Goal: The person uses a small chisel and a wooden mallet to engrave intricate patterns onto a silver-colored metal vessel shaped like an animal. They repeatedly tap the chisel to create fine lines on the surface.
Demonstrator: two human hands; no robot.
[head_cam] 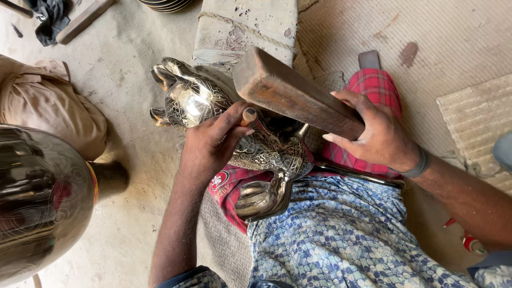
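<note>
We brace the engraved metal animal figure [250, 144] across the lap on the red checked cloth [373, 90], its shiny body lying directly under both grips. Our right hand [376, 133] is closed around the lower end of the wooden block [290, 90], whose free end rises up and away from that grip, above the figure. Our left hand [210, 146] pinches the small chisel [249, 115] between thumb and fingers, its struck end just above the grip. For a clean cut, we judge the chisel should stay steady and the block land squarely on its head.
</note>
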